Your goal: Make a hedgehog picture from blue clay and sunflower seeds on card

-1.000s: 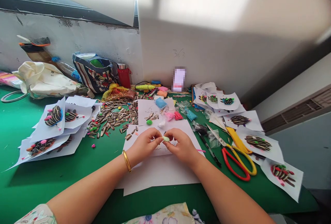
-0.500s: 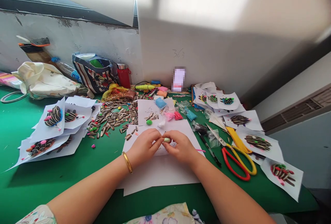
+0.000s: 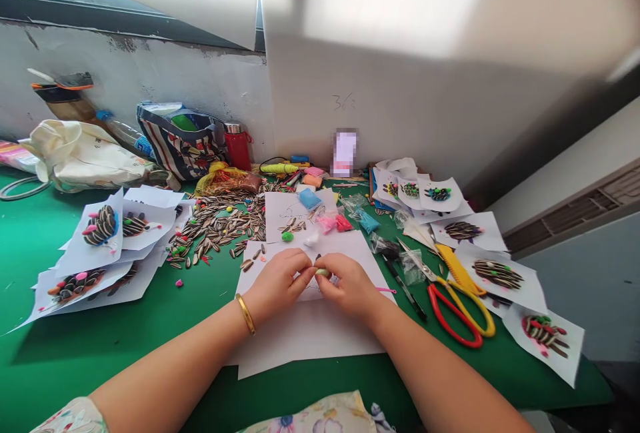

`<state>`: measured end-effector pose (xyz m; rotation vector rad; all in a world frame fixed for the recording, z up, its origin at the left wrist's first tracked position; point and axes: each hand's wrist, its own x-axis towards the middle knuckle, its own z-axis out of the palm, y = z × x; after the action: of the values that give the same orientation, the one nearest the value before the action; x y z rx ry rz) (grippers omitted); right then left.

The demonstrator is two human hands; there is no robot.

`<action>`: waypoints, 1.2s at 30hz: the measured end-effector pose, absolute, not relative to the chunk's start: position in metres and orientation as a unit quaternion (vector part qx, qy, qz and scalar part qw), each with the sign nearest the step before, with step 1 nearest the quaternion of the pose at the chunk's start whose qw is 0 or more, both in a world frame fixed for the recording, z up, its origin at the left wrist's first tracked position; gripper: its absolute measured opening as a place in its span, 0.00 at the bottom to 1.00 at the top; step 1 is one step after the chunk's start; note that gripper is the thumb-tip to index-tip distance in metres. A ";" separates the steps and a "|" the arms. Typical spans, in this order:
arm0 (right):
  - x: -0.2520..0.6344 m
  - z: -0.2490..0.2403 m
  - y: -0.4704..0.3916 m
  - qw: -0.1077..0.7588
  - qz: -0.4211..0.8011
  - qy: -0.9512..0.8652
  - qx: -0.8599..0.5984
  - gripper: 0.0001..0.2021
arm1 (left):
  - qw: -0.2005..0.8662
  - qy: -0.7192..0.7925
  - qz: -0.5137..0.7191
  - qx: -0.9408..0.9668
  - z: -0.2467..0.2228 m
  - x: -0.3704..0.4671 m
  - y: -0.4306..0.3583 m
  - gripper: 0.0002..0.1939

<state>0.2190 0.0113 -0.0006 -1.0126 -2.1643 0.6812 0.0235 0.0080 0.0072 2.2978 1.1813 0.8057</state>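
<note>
Over the white paper [image 3: 300, 333], my left hand [image 3: 283, 273] and my right hand [image 3: 347, 283] meet fingertip to fingertip. Between them is a small pale green lump of modelling clay [image 3: 323, 272], pinched by the right thumb and fingers. The left thumb and fingers close against its left side, partly hidden. Just beyond the hands lie a white clay lump [image 3: 311, 239], a green clay ball [image 3: 287, 236] and a few sunflower seeds [image 3: 293, 226]. A drawing on the sheet is mostly covered by my hands.
Scissors [image 3: 457, 306] and a black pen [image 3: 407, 293] lie to the right. Seed pictures on paper flank both sides, at left [image 3: 100, 226] and right [image 3: 497, 273]. A sunflower seed pile [image 3: 225, 220], a red bottle [image 3: 237, 146] and bags [image 3: 180, 140] stand behind.
The fingers have shifted very slightly around the pale green clay, which now shows a little less. Otherwise both hands stay in place; the whole view has moved a touch.
</note>
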 end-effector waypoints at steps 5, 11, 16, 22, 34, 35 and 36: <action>0.219 -0.001 0.011 0.320 0.266 -0.822 -0.388 0.10 | 0.229 0.427 0.319 0.814 0.010 0.024 0.007 0.10; 0.219 -0.001 0.011 0.323 0.282 -0.812 -0.396 0.11 | 0.245 0.437 0.355 0.790 0.013 0.024 0.006 0.08; 0.218 0.001 0.010 0.343 0.314 -0.796 -0.387 0.08 | 0.244 0.433 0.376 0.782 0.010 0.021 0.007 0.08; 0.217 -0.002 0.012 0.346 0.340 -0.787 -0.381 0.07 | 0.230 0.444 0.381 0.778 0.009 0.021 0.007 0.08; 0.220 -0.008 0.015 0.345 0.360 -0.775 -0.389 0.10 | 0.234 0.410 0.409 0.781 0.006 0.020 0.008 0.06; 0.220 -0.008 0.015 0.345 0.361 -0.774 -0.389 0.10 | 0.235 0.410 0.410 0.780 0.007 0.020 0.008 0.06; 0.221 -0.008 0.014 0.343 0.363 -0.774 -0.389 0.10 | 0.235 0.413 0.409 0.780 0.007 0.019 0.008 0.07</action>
<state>0.2208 0.0144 -0.0080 -1.0110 -2.0125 0.9429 0.0192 0.0080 0.0069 2.1393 1.1322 1.1216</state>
